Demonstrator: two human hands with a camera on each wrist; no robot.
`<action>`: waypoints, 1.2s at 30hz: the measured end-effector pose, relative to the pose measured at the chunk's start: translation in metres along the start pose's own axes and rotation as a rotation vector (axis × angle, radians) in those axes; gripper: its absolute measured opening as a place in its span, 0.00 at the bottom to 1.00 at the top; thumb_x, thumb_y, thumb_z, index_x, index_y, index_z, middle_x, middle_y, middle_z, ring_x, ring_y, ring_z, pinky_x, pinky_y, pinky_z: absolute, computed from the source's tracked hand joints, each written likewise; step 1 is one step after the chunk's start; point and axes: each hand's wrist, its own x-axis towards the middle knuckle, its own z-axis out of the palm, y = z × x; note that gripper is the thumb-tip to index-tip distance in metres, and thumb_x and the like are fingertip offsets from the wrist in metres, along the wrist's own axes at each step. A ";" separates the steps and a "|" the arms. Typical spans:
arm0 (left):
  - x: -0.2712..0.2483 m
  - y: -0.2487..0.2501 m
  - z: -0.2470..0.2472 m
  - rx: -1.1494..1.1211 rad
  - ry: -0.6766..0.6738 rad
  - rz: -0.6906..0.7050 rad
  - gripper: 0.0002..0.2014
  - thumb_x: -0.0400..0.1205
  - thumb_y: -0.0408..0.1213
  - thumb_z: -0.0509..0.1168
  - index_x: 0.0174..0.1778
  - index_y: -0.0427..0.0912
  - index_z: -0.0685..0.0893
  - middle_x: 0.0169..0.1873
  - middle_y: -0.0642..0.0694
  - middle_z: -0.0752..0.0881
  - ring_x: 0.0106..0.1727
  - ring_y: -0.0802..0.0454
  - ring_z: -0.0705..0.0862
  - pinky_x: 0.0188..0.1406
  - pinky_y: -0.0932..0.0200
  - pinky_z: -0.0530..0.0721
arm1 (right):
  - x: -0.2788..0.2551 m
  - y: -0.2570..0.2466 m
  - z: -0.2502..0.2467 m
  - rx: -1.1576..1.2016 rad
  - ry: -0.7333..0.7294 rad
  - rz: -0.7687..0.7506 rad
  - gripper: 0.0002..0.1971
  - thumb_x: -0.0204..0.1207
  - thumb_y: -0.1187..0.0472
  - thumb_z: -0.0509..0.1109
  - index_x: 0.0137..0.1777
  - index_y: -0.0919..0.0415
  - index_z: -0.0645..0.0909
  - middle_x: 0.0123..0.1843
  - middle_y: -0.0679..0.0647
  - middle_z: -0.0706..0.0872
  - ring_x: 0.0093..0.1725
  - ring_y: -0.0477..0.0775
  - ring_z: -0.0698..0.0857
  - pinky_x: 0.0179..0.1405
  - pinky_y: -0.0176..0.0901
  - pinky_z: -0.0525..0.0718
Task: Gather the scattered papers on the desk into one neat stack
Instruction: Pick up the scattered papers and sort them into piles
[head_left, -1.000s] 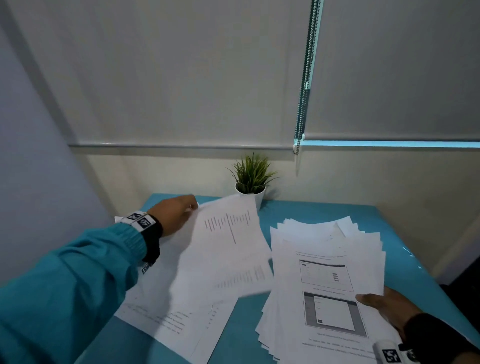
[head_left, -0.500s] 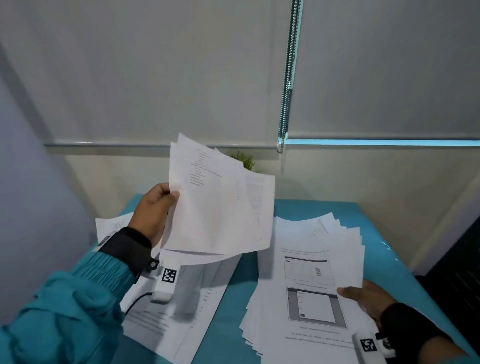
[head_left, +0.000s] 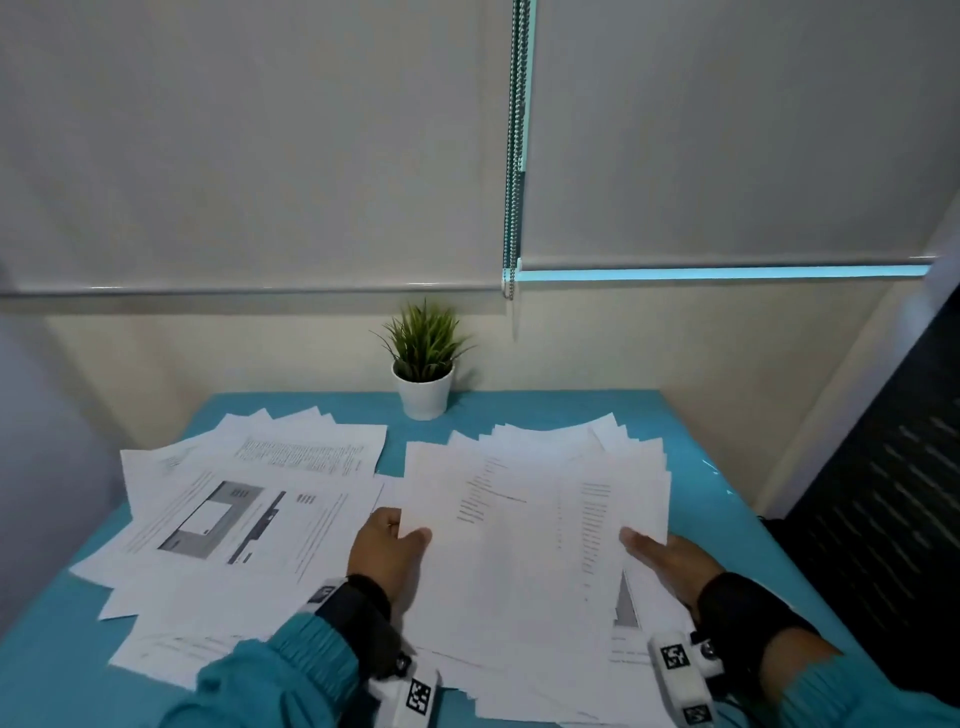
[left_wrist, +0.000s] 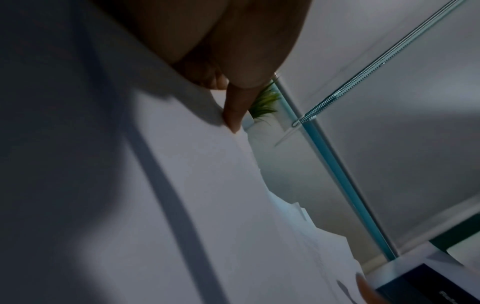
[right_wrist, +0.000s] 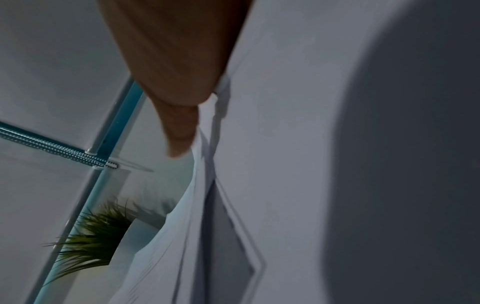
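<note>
Papers, white printed sheets (head_left: 530, 530), are piled in a fanned, uneven heap on the right half of the glossy teal table (head_left: 691, 441), with its far edges splayed toward the back edge. A second spread of white printed sheets (head_left: 249, 509) lies loose over the left half, reaching the left edge and the near edge, and is not yet joined to the heap.

The step in hand is judged to be the adding of sheets to the right heap. The left hand (head_left: 387, 553) is placed at the heap's left edge, its thumb laid over the top sheet and its fingers (left_wrist: 233, 115) under it, so the sheet is pinched. The right hand (head_left: 670, 564) is set at the heap's right edge; its thumb is laid fairly straight on the paper, but its fingers are covered, so it cannot be told whether the sheets are clamped.

Next, it is judged, the top sheets must be let go, the left spread must be collected and carried over, and the whole heap squared by tapping its edges.

Much is hidden. The heap's near edge is cut off by the wrists and the teal sleeves (head_left: 291, 675). Both wrist views are blurred and filled with paper. The print is too small to be read. A small green plant in a white pot (head_left: 423, 374) is seen at the back edge, apart from the papers.
</note>
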 end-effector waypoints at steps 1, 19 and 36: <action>-0.003 0.001 0.007 -0.041 0.005 -0.017 0.11 0.76 0.28 0.74 0.50 0.36 0.80 0.43 0.44 0.86 0.46 0.44 0.85 0.37 0.61 0.78 | -0.002 -0.003 0.001 0.003 -0.012 0.002 0.40 0.49 0.30 0.81 0.59 0.54 0.86 0.58 0.47 0.90 0.60 0.50 0.87 0.69 0.52 0.77; 0.019 0.020 -0.028 0.014 0.068 0.130 0.02 0.82 0.32 0.68 0.45 0.38 0.84 0.36 0.49 0.87 0.40 0.48 0.86 0.34 0.63 0.78 | -0.002 -0.005 -0.002 -0.225 0.047 0.040 0.08 0.74 0.63 0.75 0.49 0.51 0.85 0.58 0.51 0.89 0.60 0.58 0.85 0.73 0.60 0.75; 0.014 0.017 0.034 0.178 -0.136 0.216 0.10 0.80 0.36 0.67 0.57 0.42 0.85 0.54 0.42 0.90 0.56 0.43 0.88 0.57 0.53 0.85 | -0.012 -0.013 0.007 -0.219 0.120 -0.023 0.12 0.79 0.67 0.68 0.62 0.62 0.80 0.61 0.57 0.85 0.56 0.57 0.82 0.54 0.43 0.76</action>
